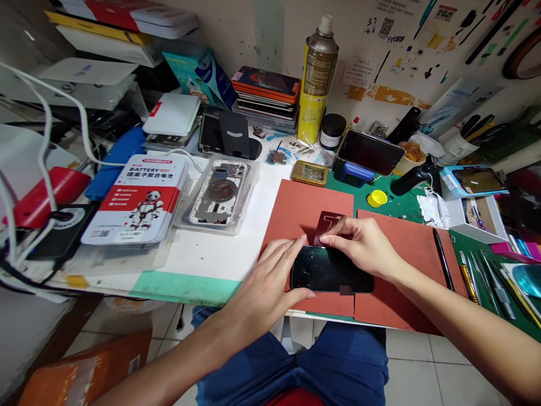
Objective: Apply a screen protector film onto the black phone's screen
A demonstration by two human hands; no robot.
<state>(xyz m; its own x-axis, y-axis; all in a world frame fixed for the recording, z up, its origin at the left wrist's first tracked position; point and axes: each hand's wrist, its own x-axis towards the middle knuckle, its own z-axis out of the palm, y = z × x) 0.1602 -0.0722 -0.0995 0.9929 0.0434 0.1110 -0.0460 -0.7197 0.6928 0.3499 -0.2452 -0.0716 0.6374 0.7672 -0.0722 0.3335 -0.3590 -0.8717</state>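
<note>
A black smartphone [321,272] lies flat and crosswise on the reddish-brown mat, its dark glass facing up. Around its left end is my left hand [274,273], fingers along the far side and thumb at the near edge. My right hand [366,245] pinches a thin dark-red card [328,221] between thumb and fingers. That card stands at the phone's far long edge; whether its lower edge is inside the seam, I cannot tell. A small dark brown piece [346,290] sticks out at the phone's near edge.
An opened phone body [222,192] sits in a clear tray at the left, beside a battery box [137,197]. Behind stand a spray can [318,84] and a propped phone [369,151]. Tweezers [490,276] and a black pen [443,259] lie right. A yellow cap [377,198] is nearer.
</note>
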